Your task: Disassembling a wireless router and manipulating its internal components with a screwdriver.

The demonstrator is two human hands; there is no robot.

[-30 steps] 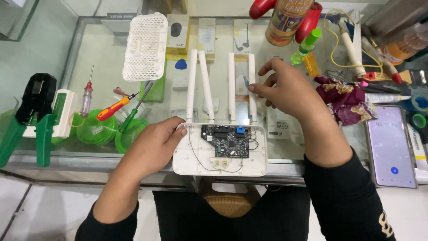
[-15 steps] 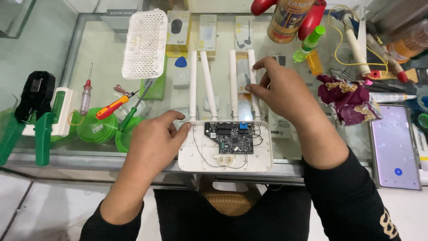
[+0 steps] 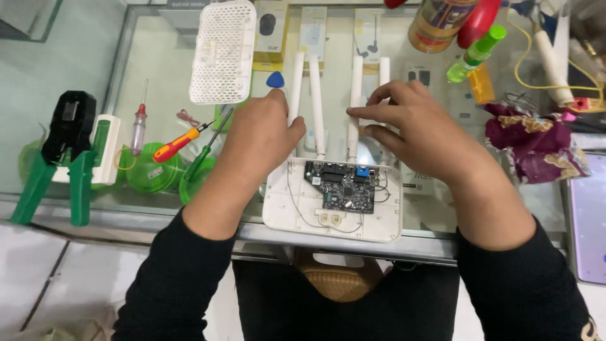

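Far left of the opened white router [image 3: 332,211] sits a green-handled crimping tool [image 3: 53,161], then screwdrivers [image 3: 180,142] closer in. The router lies at the glass counter's [image 3: 82,69] near edge, circuit board [image 3: 338,185] exposed, four antennas pointing away. Left hand [image 3: 262,136] is curled over the leftmost antenna [image 3: 295,88]. Right hand [image 3: 410,129] rests on the right pair [image 3: 355,95], fingers loosely bent. A purple cloth [image 3: 533,148] sits right of the router.

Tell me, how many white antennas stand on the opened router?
4: the left hand touches the leftmost antenna; second antenna beside it; the right hand lies over the third antenna and fourth antenna.
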